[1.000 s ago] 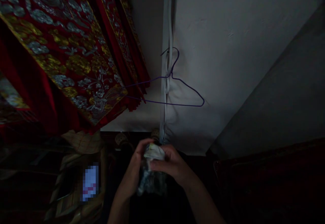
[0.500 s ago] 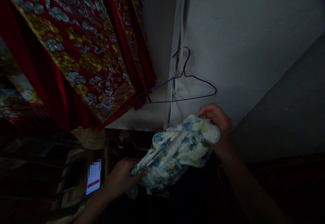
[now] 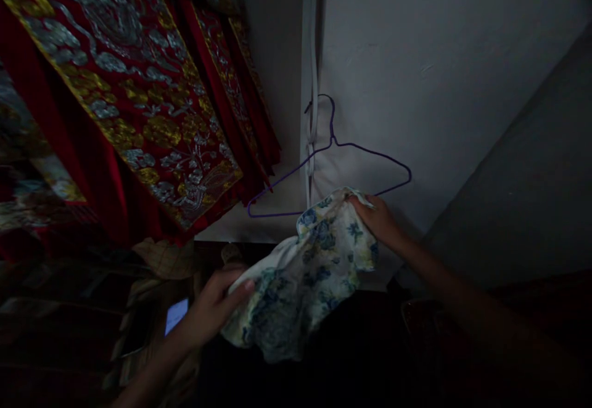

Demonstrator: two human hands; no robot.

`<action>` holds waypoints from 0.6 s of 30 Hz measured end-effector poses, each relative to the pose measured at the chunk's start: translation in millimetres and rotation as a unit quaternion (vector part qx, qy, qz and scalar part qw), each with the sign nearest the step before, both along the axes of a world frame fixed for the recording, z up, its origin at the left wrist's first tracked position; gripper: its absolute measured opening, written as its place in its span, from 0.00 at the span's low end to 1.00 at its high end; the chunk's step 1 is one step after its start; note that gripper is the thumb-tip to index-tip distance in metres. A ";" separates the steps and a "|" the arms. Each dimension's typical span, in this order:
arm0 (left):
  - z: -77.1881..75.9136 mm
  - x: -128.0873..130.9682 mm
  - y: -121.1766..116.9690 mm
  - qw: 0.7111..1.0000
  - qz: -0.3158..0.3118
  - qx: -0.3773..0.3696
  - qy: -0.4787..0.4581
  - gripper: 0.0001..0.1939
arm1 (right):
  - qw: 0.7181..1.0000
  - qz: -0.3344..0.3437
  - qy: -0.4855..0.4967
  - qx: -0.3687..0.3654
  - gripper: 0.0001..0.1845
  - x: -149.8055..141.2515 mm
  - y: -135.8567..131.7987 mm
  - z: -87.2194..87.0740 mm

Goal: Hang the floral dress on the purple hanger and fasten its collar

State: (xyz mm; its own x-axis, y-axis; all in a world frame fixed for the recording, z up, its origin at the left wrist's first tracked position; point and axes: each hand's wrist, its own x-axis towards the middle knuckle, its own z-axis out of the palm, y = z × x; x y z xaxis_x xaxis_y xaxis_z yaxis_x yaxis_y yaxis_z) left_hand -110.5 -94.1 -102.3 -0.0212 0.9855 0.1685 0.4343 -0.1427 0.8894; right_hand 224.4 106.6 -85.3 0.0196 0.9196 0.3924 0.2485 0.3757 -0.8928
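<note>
A white garment with blue and yellow flowers is stretched between my two hands. Its exact kind does not show. My left hand pinches its lower left edge, thumb on top. At its upper right, my right hand grips the edge, with the fingers partly hidden by cloth. Just behind the garment, a purple wire hanger hangs by its hook from a pale cord or strip against the wall. The cloth covers part of the hanger's bottom bar.
Red cloth with gold and silver embroidery hangs at the left. Below it a lit phone lies on a wooden surface, partly behind my left arm. A pale wall rises at the back and right. The scene is dim.
The garment has been spread wider and lifted, and now overlaps the hanger's bottom bar. My right hand has moved left. My left hand has shifted slightly left.
</note>
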 end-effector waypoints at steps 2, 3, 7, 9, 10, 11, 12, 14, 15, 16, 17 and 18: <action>10.7 -4.4 15.6 0.988 -0.062 0.052 0.132 0.14 | 0.999 0.023 -0.031 0.010 0.17 18.0 -8.7 5.5; 15.1 -6.8 22.8 0.980 -0.067 0.070 0.171 0.12 | 0.998 0.037 -0.047 0.020 0.16 24.4 -13.0 7.8; 27.3 -15.7 44.3 0.987 0.050 0.078 0.134 0.15 | 0.992 0.068 -0.090 0.056 0.11 37.4 -28.9 11.9; 37.0 -16.1 51.8 0.993 0.065 0.071 0.069 0.19 | 0.988 0.075 -0.112 0.071 0.10 40.6 -33.8 12.5; 43.8 -14.6 55.1 0.994 0.052 0.076 0.050 0.20 | 0.986 0.079 -0.120 0.079 0.09 42.1 -35.2 12.8; 51.9 -12.1 58.2 0.994 0.033 0.091 0.045 0.21 | 0.985 0.082 -0.126 0.085 0.09 43.5 -36.0 13.1; 60.8 -8.7 61.1 0.992 0.014 0.113 0.053 0.20 | 0.984 0.085 -0.127 0.089 0.09 44.7 -36.3 13.5; 79.4 0.0 67.0 0.980 -0.010 0.170 0.106 0.12 | 0.983 0.090 -0.125 0.095 0.10 45.4 -37.0 14.3; 88.3 5.2 70.2 0.970 -0.017 0.198 0.137 0.08 | 0.983 0.092 -0.123 0.097 0.10 44.6 -38.0 14.9; 96.7 10.9 73.9 0.961 -0.022 0.223 0.163 0.05 | 0.983 0.096 -0.122 0.098 0.10 42.7 -39.8 15.5; 104.4 17.4 78.1 0.952 -0.028 0.243 0.184 0.04 | 0.983 0.103 -0.120 0.098 0.10 39.9 -42.7 16.4; 111.3 24.5 83.2 0.944 -0.035 0.260 0.202 0.05 | 0.982 0.115 -0.118 0.096 0.10 36.2 -46.7 17.4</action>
State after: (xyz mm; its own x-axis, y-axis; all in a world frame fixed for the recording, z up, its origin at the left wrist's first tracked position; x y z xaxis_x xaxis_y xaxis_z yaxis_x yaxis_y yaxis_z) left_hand -86.0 -11.0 9.0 0.2102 0.7646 0.6093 0.6964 -0.5545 0.4555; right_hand 260.6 59.9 -67.9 -0.2915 0.7976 0.5281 0.3287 0.6020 -0.7277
